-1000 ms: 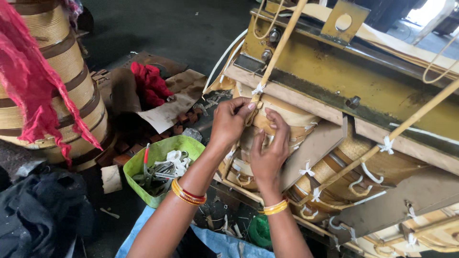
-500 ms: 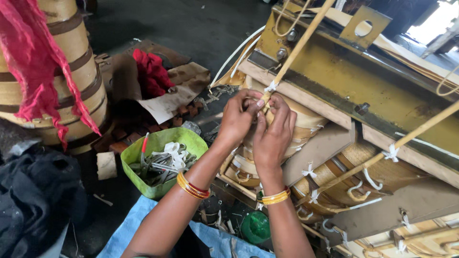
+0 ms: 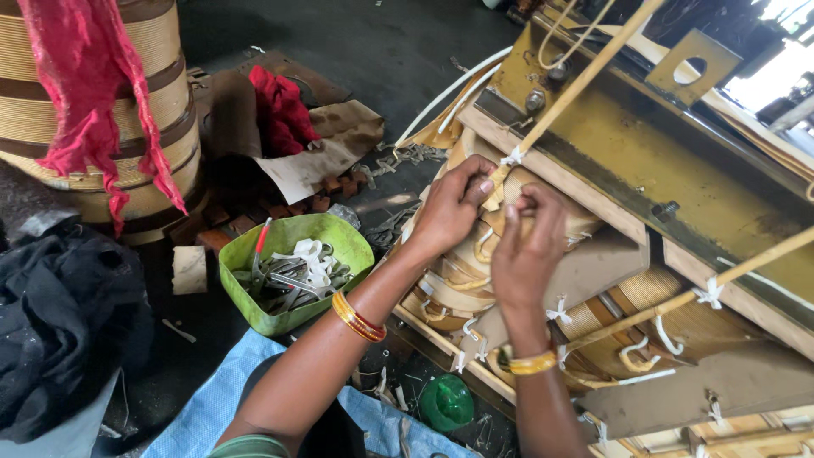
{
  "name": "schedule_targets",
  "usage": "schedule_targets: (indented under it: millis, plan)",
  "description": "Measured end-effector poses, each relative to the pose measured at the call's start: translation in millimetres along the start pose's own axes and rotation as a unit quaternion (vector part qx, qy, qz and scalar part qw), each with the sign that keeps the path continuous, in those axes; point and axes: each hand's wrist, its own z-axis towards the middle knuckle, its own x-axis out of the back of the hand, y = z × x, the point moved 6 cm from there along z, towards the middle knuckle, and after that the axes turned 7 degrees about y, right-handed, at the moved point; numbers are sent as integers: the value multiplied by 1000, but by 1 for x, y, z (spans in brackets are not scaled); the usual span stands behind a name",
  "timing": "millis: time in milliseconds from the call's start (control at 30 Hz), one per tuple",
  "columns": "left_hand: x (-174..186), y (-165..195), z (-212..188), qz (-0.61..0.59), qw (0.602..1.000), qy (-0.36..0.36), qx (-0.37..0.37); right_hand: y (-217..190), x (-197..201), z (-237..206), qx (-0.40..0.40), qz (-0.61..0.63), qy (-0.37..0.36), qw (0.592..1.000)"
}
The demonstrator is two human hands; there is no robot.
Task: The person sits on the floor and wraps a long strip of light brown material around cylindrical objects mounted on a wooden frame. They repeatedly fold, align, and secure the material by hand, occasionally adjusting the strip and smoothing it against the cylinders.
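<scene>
Head view: your hands work a white tie on a tan lead at the coil.

Your left hand (image 3: 451,208) pinches the lead (image 3: 566,95) just below its white tie (image 3: 512,156), fingers closed on it. Your right hand (image 3: 527,246) is curled beside it against the coil (image 3: 475,254); what it holds, I cannot tell. If your pinch slackens, the lead could likely spring aside and the knot loosen. Pull too hard and the paper wrap might tear. Green tray (image 3: 339,233) sits left, apart.
</scene>
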Motion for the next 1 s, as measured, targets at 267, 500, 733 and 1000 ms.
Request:
schedule_targets:
  millis: [267,500,733,1000]
  plan:
    - [2,-20,11,-174,980,-95,-22,-30,-9,16,440,-187,-185,858]
    - [11,-16,8,-272,958,-92,-5,-29,-26,29,642,-239,-256,683]
    - [33,-32,0,-268,962,-27,40,-22,-45,31,681,-250,-308,615]
    - [43,-40,-17,-152,987,58,-4,-16,-64,36,618,-306,-368,624]
